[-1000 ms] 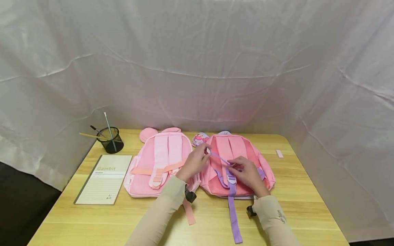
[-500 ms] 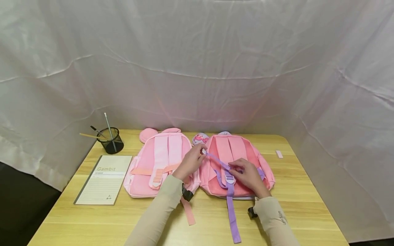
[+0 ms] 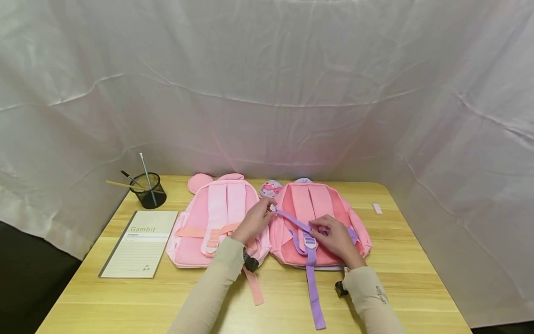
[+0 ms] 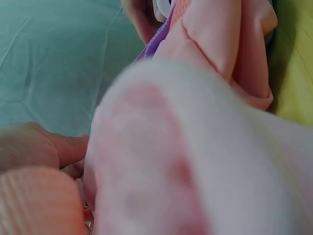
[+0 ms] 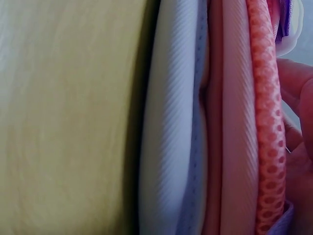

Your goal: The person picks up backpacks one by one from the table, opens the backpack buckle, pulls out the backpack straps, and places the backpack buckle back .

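Two backpacks lie back side up, side by side: a light pink backpack (image 3: 189, 250) and a coral backpack (image 3: 279, 246). My left hand (image 3: 253, 220) pinches a small white-and-red piece (image 3: 272, 208) at the upper end of a purple strap (image 3: 294, 220). That strap runs slanting down to my right hand (image 3: 333, 235), whose thumb and fingers pinch it above the white strap buckle (image 3: 310, 242). From the buckle a loose purple strap end (image 3: 314, 294) hangs over the table. In the left wrist view, blurred pink fabric (image 4: 142, 161) hides most of my left hand's work.
A notebook (image 3: 139, 243) marked Gambit lies left of the backpacks. Behind it stands a black mesh pen cup (image 3: 153, 197) with several sticks or pens. A small pale pink block (image 3: 377, 208) is at the right. Grey cloth (image 3: 267, 93) encloses the wooden table (image 3: 400, 278).
My left hand has drawn slightly left and down with the white-and-red piece, and the purple strap stretches longer between my hands. The right hand keeps its pinch, nearly still.
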`<state>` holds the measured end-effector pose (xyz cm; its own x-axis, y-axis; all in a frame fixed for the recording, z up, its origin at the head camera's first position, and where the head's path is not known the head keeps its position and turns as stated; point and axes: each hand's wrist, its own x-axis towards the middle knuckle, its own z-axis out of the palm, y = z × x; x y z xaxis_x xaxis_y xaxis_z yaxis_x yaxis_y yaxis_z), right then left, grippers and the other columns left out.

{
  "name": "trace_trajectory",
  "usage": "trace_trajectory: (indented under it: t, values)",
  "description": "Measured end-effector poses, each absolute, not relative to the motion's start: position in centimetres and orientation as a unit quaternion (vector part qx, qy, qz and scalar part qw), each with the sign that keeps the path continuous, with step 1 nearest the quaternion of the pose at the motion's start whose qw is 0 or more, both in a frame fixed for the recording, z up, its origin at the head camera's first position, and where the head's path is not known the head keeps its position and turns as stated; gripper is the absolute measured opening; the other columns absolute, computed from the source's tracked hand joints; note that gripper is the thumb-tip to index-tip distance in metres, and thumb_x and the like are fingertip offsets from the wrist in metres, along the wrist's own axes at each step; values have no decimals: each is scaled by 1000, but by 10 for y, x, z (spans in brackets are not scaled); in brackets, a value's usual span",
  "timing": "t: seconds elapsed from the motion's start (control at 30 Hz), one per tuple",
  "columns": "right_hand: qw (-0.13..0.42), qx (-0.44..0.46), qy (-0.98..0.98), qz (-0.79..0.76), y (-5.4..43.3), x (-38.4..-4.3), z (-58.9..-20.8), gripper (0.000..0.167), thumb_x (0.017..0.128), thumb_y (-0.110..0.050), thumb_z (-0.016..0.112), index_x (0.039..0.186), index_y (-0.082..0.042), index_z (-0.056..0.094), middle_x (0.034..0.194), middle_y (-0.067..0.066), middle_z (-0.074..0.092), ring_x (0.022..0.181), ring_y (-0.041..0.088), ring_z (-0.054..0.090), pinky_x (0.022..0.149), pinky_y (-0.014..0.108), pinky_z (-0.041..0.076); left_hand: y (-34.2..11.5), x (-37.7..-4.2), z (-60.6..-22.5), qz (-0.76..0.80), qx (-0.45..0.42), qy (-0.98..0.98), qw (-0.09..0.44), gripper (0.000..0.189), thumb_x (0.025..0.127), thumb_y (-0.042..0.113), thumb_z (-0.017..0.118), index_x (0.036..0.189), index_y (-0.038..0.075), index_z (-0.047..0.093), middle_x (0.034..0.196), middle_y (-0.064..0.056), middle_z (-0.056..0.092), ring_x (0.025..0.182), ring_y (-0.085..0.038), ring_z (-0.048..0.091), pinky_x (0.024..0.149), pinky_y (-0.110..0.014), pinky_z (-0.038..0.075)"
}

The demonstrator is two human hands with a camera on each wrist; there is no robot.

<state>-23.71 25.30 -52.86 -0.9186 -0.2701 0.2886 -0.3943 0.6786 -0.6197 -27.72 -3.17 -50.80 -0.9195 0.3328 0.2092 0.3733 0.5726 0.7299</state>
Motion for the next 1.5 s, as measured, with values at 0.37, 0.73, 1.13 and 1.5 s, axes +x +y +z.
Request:
trace_trajectory:
  t: [0.37,0.73,1.13,1.5]
  values:
    - [80,174,-921,339,253,-238,-529,30,88,-17,84,117,-12,79,101,1,71,89,17,62,84,37,55,-35,-280,-514,-424,-189,-886,1,26,102,8,62,128,8,58,123,-15,67,113,-28,63,104,-47,50]
    - [77,169,-923,338,253,-237,-531,29,87,-17,84,116,-13,79,100,1,71,89,17,61,83,34,54,-36,-281,-520,-425,-192,-885,3,25,102,9,63,127,7,60,124,-14,67,111,-27,64,103,-47,51]
    - [79,169,-921,342,253,-237,-533,30,87,-16,85,115,-12,79,100,3,71,87,20,61,80,34,53,-35,-281,-523,-406,-215,-888,30,23,101,3,62,123,-1,60,125,-18,64,116,-31,62,108,-49,48]
    - [84,169,-924,333,253,-238,-535,30,86,-17,85,115,-13,79,100,1,71,88,17,61,81,33,53,-34,-280,-524,-390,-217,-894,35,23,101,3,61,124,-1,61,124,-18,64,116,-32,62,108,-48,47]
